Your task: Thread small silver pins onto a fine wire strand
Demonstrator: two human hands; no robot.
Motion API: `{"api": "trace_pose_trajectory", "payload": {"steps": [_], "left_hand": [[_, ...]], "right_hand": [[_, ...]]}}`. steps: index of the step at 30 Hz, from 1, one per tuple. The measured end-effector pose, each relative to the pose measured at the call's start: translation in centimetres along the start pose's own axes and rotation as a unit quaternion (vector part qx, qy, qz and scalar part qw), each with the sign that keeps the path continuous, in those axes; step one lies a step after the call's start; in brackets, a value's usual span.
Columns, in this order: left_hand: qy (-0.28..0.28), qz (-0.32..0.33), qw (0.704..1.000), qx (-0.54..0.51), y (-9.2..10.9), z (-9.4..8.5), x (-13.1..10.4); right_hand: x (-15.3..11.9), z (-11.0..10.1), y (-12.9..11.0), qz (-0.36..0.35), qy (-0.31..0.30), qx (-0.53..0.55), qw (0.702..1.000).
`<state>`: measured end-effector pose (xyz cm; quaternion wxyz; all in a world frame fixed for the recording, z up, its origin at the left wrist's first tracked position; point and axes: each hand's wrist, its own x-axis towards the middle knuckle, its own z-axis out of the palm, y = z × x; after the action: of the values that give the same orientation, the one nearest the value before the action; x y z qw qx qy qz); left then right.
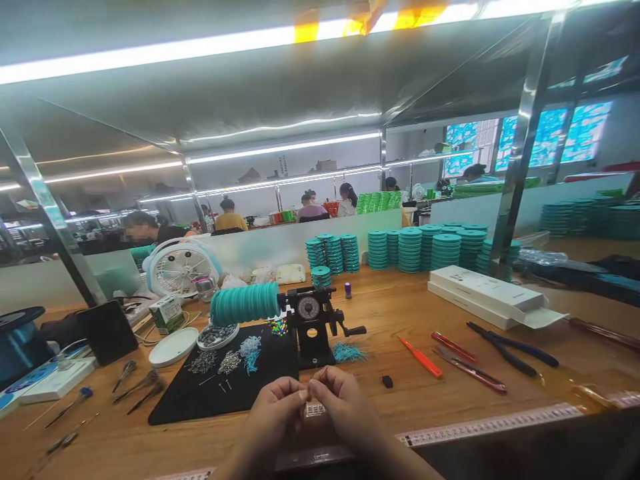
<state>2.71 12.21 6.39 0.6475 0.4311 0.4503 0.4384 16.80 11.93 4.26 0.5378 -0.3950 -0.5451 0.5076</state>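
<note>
My left hand point(280, 407) and my right hand point(337, 398) meet at the front edge of the wooden table, thumbs and fingertips pinched close together. Whatever they hold is too small to make out. Beyond them stands a black hand-cranked winder point(314, 333) with a round dial, carrying a row of teal spools point(245, 303) on its left side. Left of the winder, a black mat point(185, 399) bears small metal parts point(229, 362), clear pieces, teal scraps and coloured beads point(277, 327). More teal clippings point(349, 353) lie right of the winder's base.
Pliers point(505, 349), tweezers point(470, 370), an orange tool point(423, 358) and a white box point(493, 293) lie to the right. Stacked teal spools point(410, 250) stand behind. A fan point(183, 269) and white lid point(173, 347) are left. Several people sit farther back.
</note>
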Motion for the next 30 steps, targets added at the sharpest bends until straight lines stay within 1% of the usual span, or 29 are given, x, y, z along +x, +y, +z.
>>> {"api": "trace_pose_trajectory", "payload": {"steps": [2,4,7,9,14,17,18,19,20,21,22,23,24,25,26,28,30], "left_hand": [[-0.006,-0.006,1.000,-0.018,0.4,0.1,-0.3],[-0.015,-0.019,0.999,-0.031,0.8,0.2,-0.5],[-0.019,-0.041,0.998,-0.037,1.2,0.4,-0.8],[-0.017,-0.045,0.998,-0.034,1.1,0.5,-0.9],[-0.010,-0.015,1.000,0.011,0.7,0.3,-0.5],[0.008,0.009,0.998,0.062,0.4,0.2,-0.5],[0.017,0.027,0.996,0.087,0.3,0.2,-0.6],[0.028,0.060,0.990,0.128,0.3,0.2,-0.8],[0.038,0.104,0.976,0.185,0.2,0.2,-1.1],[0.047,0.154,0.954,0.252,0.2,0.2,-1.3],[0.052,0.201,0.925,0.320,0.1,0.3,-1.5],[0.053,0.237,0.893,0.380,0.1,0.3,-1.7],[0.051,0.255,0.868,0.422,0.0,0.3,-1.8],[0.048,0.257,0.859,0.440,0.0,0.3,-1.8],[0.047,0.251,0.858,0.445,-0.1,0.3,-1.7],[0.052,0.236,0.865,0.439,-0.3,0.2,-1.5],[0.051,0.239,0.863,0.443,-0.5,0.0,-1.4]], "right_hand": [[-0.5,0.0,-0.2,-0.023,-0.010,-0.020,0.999],[-0.9,0.0,-0.3,-0.049,-0.014,-0.062,0.997],[-1.3,-0.1,-0.4,-0.082,0.006,-0.143,0.986],[-1.3,-0.1,-0.4,-0.091,0.011,-0.175,0.980],[-1.3,-0.4,-0.4,-0.112,0.001,-0.243,0.963],[-1.3,-0.4,-0.6,-0.102,0.006,-0.270,0.957],[-1.4,-0.3,-0.8,-0.095,0.006,-0.277,0.956],[-1.4,-0.2,-0.9,-0.087,0.007,-0.284,0.955],[-1.4,-0.2,-1.1,-0.081,0.004,-0.288,0.954],[-1.3,-0.1,-1.2,-0.076,0.000,-0.286,0.955],[-1.3,-0.1,-1.4,-0.071,-0.004,-0.281,0.957],[-1.3,0.0,-1.4,-0.065,-0.008,-0.273,0.960],[-1.2,0.0,-1.4,-0.058,-0.008,-0.265,0.963],[-1.2,0.0,-1.3,-0.054,-0.006,-0.259,0.964],[-1.2,0.1,-1.2,-0.051,-0.002,-0.257,0.965],[-1.3,0.2,-0.7,-0.060,0.011,-0.264,0.963],[-1.4,0.4,-0.1,-0.076,0.020,-0.281,0.956]]}}
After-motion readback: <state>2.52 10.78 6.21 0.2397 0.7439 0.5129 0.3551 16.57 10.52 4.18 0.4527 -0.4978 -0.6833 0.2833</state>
